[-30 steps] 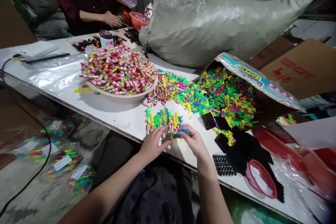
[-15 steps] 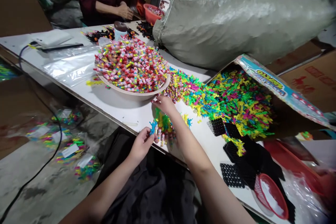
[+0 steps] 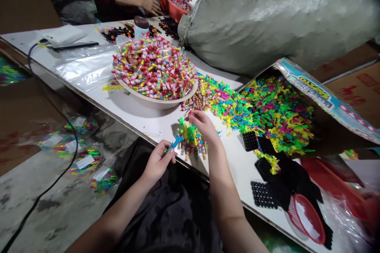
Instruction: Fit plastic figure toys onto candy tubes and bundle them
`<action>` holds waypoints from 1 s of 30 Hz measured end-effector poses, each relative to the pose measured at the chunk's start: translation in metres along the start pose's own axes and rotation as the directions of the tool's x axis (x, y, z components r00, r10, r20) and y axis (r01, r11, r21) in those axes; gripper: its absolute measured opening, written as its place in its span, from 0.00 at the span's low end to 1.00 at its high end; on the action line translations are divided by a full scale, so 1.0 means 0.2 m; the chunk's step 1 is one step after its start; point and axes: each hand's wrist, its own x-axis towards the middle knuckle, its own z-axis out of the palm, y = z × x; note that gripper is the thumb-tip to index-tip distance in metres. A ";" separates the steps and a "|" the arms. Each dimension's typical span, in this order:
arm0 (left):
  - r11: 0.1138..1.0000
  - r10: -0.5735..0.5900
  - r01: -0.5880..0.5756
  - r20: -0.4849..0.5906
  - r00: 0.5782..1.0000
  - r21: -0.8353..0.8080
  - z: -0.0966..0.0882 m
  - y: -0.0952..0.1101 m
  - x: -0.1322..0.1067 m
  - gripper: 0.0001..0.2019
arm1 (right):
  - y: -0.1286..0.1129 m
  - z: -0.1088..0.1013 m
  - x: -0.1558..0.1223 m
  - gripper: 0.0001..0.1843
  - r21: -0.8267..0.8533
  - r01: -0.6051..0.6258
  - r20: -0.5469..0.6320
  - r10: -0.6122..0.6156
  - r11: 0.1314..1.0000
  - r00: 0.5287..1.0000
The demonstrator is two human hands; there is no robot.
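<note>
My left hand [image 3: 157, 161], at the table's front edge, pinches a blue plastic figure [image 3: 175, 143] between thumb and fingers. My right hand [image 3: 203, 123] is bent over a small cluster of figures, its fingertips drawn together. A bit of red shows at those fingertips, too small to name. Below it, green and yellow figures [image 3: 190, 133] lie with several small candy-filled tubes [image 3: 196, 152], whose ends point toward me. Just beyond stands a wide bowl [image 3: 166, 104] heaped with pink-and-red candy tubes [image 3: 154, 69].
Loose colourful figures [image 3: 228, 102] spill from a tipped carton [image 3: 320, 95] at the right. Black grid mats [image 3: 263, 194] and a red basket [image 3: 319, 227] lie nearer. A big sack [image 3: 252, 27] stretches along the back. Across the table is a co-worker's hand [image 3: 151, 4].
My right hand has moved from the bowl's rim back over the figure cluster. The blue figure in my left hand has turned to slant up toward the right. The view has shifted slightly.
</note>
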 end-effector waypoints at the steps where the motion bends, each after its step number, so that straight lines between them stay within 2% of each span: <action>1: 1.000 -0.006 0.006 0.013 1.000 -0.010 0.00 0.01 -0.01 0.10 | -0.02 -0.01 -0.09 0.13 0.218 -0.020 0.023 0.015 0.976 1.000; 3: 0.999 -0.023 0.024 0.041 0.999 -0.021 0.01 0.03 -0.04 0.11 | -0.05 -0.02 -0.26 0.15 0.520 -0.074 0.021 0.074 0.851 0.997; 5: 0.999 -0.037 0.038 0.071 0.997 -0.013 0.03 0.03 -0.06 0.11 | -0.06 0.00 -0.41 0.14 0.678 -0.098 -0.018 0.150 0.728 0.989; 7: 1.000 -0.010 0.010 0.081 0.997 0.006 0.06 0.03 -0.08 0.10 | -0.07 0.02 -0.52 0.14 0.764 -0.089 -0.070 0.218 0.639 0.973; 11: 0.986 0.164 -0.164 0.020 0.986 0.008 0.12 0.01 -0.10 0.10 | -0.08 0.02 -0.67 0.13 0.860 -0.023 -0.160 0.310 0.511 0.937; 13: 0.987 0.159 -0.159 0.009 0.987 -0.023 0.14 0.01 -0.12 0.09 | -0.09 0.02 -0.73 0.11 0.876 0.010 -0.188 0.323 0.482 0.928; 17: 0.986 0.018 -0.020 -0.015 1.000 -0.165 0.21 0.05 -0.19 0.13 | -0.11 0.07 -0.83 0.10 0.890 0.048 -0.210 0.314 0.453 0.926; 19: 0.969 -0.011 0.004 -0.029 1.000 -0.246 0.24 0.08 -0.22 0.14 | -0.12 0.10 -0.87 0.11 0.899 0.069 -0.217 0.303 0.432 0.928; 22: 0.960 -0.006 -0.003 -0.032 0.999 -0.281 0.29 0.11 -0.24 0.15 | -0.14 0.14 -0.92 0.10 0.900 0.114 -0.249 0.283 0.420 0.926; 26: 0.970 0.027 -0.037 -0.042 0.999 -0.239 0.33 0.11 -0.26 0.15 | -0.16 0.14 -0.95 0.10 0.893 0.186 -0.326 0.302 0.410 0.896; 30: 0.981 0.088 -0.098 -0.071 0.994 -0.166 0.35 0.11 -0.27 0.17 | -0.17 0.11 -0.98 0.09 0.917 0.187 -0.297 0.290 0.353 0.910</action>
